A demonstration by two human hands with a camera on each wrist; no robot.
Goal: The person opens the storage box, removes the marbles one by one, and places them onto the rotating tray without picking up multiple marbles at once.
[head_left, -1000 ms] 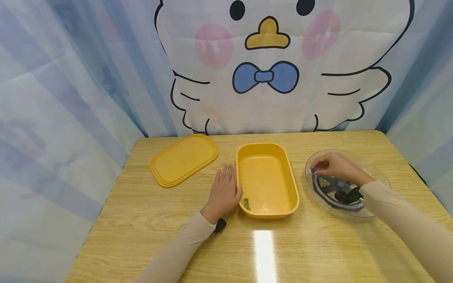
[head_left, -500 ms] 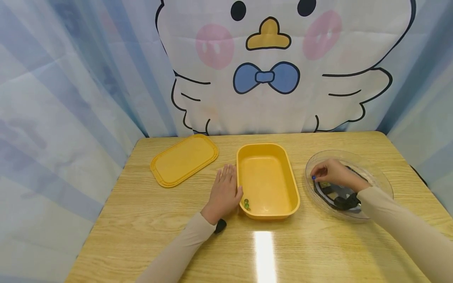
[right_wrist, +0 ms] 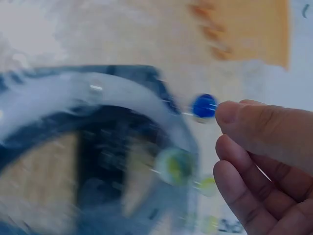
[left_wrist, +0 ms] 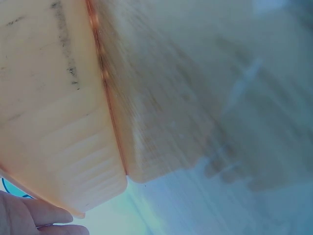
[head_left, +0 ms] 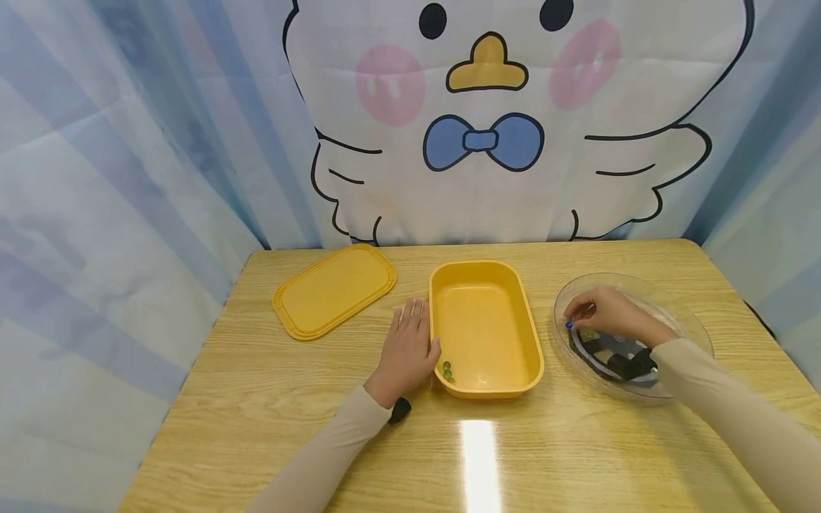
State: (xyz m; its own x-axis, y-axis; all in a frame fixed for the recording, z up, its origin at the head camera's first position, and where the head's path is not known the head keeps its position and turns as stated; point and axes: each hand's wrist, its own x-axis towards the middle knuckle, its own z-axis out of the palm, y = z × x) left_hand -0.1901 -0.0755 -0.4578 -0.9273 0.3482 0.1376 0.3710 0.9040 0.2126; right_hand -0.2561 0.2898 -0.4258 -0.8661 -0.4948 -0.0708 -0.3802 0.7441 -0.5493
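My right hand (head_left: 609, 313) pinches a small blue marble (right_wrist: 204, 106) at the tips of thumb and forefinger, the other fingers curled beneath. It is over the left part of a clear round dish (head_left: 689, 313). In the right wrist view a clear marble with a yellow-green swirl (right_wrist: 174, 166) shows under the hand. My left hand (head_left: 405, 349) lies along the left side of a yellow tub (head_left: 529, 313), fingers straight, thumb over the rim. Several green marbles (head_left: 447, 370) sit in the tub's near left corner.
Left of the tub lies a yellow lid (head_left: 333, 291) on the wooden table (head_left: 256, 413). A dark ring-shaped pattern or insert (head_left: 593, 360) shows in the clear dish. A curtain with a cartoon bird (head_left: 481, 192) hangs behind the table.
Holding the blue marble, my right hand has shifted slightly toward the near side of the dish, then stayed almost still. My left hand, the tub and the lid have not moved.
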